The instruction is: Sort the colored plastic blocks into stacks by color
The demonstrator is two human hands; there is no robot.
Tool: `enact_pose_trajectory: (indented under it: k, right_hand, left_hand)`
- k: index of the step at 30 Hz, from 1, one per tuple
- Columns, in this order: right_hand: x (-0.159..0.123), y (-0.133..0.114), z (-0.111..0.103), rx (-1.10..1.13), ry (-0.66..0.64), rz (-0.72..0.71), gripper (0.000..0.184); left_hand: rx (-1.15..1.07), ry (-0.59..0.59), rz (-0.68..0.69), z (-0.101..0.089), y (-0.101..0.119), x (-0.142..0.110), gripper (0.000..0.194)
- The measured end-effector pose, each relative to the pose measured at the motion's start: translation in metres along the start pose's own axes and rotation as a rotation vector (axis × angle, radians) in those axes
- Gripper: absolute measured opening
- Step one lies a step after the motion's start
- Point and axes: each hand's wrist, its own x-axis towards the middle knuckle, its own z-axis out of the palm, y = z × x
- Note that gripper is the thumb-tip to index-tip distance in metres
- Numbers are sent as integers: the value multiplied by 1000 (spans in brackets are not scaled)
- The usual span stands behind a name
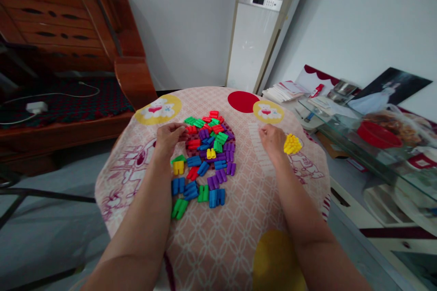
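Note:
A loose heap of plastic building blocks in red, green, blue and purple (212, 157) lies left of the middle on the round table. My left hand (170, 138) is at the heap's left edge, its fingers bent and pressed together beside a red block (192, 130). Whether anything sits between those fingertips is hidden. Two yellow blocks, one on the heap (210, 153) and one at its left side (178, 168), stand out. On the right, my right hand (272, 140) rests with curled fingers just left of a tight group of yellow blocks (292, 144). Its palm is out of sight.
A pink patterned tablecloth (239, 227) covers the table. To the right is a glass-topped cabinet (344, 145) with papers, a red bowl (379, 134) and a photo. A wooden bench (61, 118) stands at left, and a white tall air conditioner (254, 36) behind.

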Motion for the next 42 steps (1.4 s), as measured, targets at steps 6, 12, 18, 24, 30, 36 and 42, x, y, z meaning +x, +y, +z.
enact_pose_trajectory:
  k: [6,12,18,24,30,36,42]
  right_hand:
    - [-45,-105,7,166,-228,-497,34]
    - [-54,-140,4,10,-400,-594,26]
    - [-49,-127,-15,-61,-485,-729,28]
    - [-48,-100,-11,-16,-504,-737,22]
    - [-47,-74,-1,206,-469,-648,11]
    - [-19,-20,-8,494,-330,-458,15]
    - [39,71,-29,172,94,-20,25]
  left_hand:
    - [11,-4,-21,1,0,0,18]
    - [39,-12,-21,0,2,1,18]
    - [39,-23,-22,1,2,2,18]
    - [32,-16,-24,1,-1,4,18]
    - [40,-22,-40,2,-1,4,17]
    - [43,-11,-34,0,0,3,18]
    - [38,-19,-38,1,-2,4,20]
